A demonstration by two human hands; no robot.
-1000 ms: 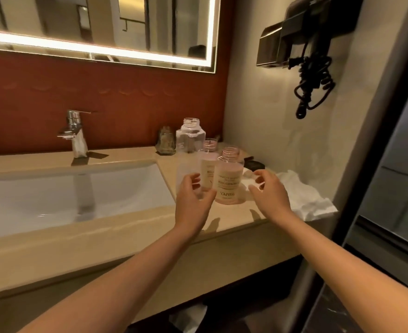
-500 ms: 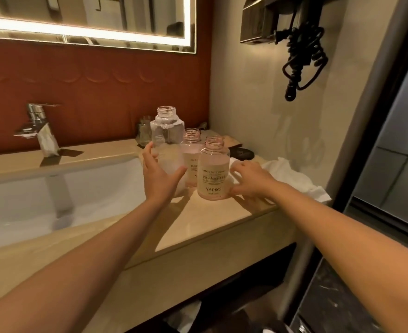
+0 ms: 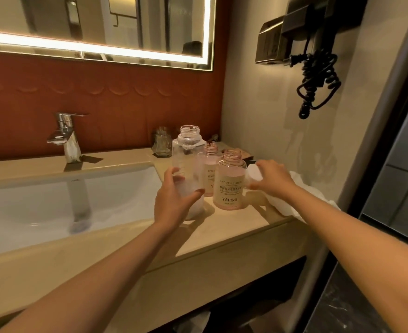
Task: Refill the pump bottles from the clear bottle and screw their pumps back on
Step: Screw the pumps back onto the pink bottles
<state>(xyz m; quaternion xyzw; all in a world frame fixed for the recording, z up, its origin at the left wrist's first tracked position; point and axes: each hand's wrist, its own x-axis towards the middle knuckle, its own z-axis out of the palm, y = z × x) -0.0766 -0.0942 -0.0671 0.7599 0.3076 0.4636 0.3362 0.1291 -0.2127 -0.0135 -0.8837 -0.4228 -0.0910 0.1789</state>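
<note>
Left hand [image 3: 174,203] gripping clear cylindrical bottle [image 3: 188,146], right hand [image 3: 272,179] curled round smooth white piece [image 3: 253,173]

Uncapped clear bottle [image 3: 189,143] beside open-necked pink front pump bottle [image 3: 230,182] and rear pump bottle [image 3: 210,162], seemingly full.

left grip [image 3: 174,203]: fingers curled, arm outstretched | right grip [image 3: 273,180]: fingers curled

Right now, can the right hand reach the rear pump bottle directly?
Probably not directly: the front pump bottle stands between the right hand and the rear pump bottle, and that hand grips a white piece.
</note>
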